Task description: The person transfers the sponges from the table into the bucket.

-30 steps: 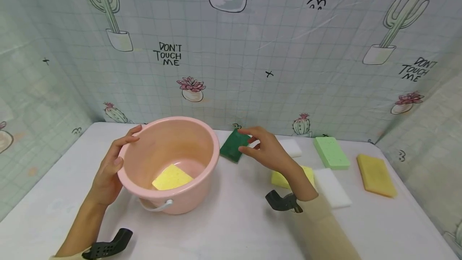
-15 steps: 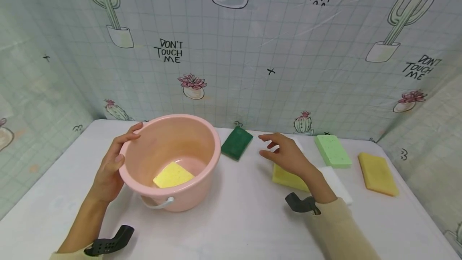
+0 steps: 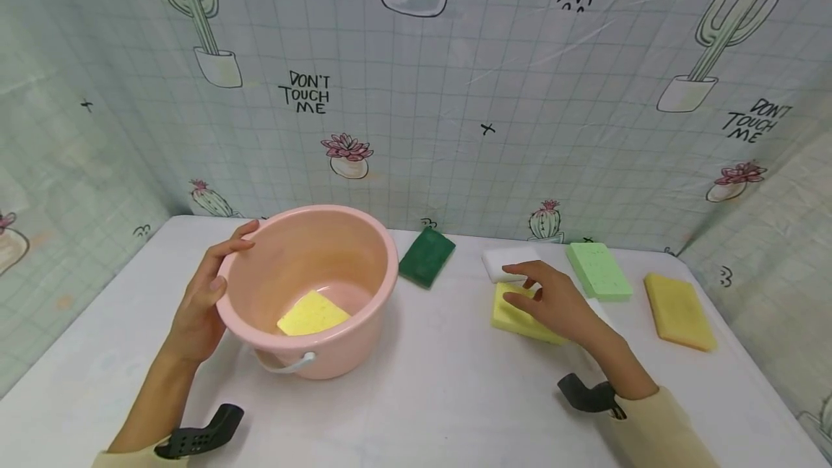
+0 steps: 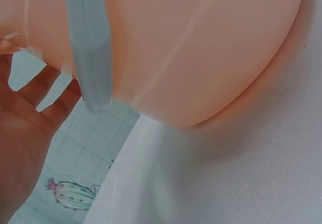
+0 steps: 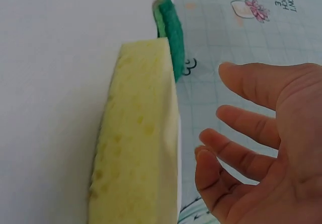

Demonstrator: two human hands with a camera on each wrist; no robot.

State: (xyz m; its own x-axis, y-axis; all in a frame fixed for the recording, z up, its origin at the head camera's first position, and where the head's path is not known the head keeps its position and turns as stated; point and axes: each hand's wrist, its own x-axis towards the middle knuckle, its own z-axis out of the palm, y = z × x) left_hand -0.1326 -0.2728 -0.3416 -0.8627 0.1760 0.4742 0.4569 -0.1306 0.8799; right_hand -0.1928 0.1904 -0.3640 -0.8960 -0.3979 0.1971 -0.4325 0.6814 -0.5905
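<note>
A pink bucket [image 3: 351,341] stands on the white table, tilted slightly toward me, with a yellow sponge [image 3: 312,314] lying on its floor. My left hand [image 3: 198,309] grips the bucket's left rim, fingers over the edge and thumb at the side. In the left wrist view, the pale handle [image 4: 90,48] hangs against the bucket's wall. Above a second yellow sponge [image 3: 520,320] hovers my right hand [image 3: 562,302], its fingers loosely bent and holding nothing. The right wrist view shows a gap between those fingers and the yellow sponge [image 5: 133,133].
Right of the bucket lies a dark green scouring pad [image 3: 426,257]. Behind the right hand is a white sponge [image 3: 507,260]; another white one is mostly hidden under the forearm. Farther right lie a light green sponge [image 3: 599,271] and a deep yellow sponge [image 3: 679,311]. A patterned curtain stands behind.
My right hand has moved right and toward me, from the dark green pad to above the yellow sponge. The left hand and bucket have stayed put.
</note>
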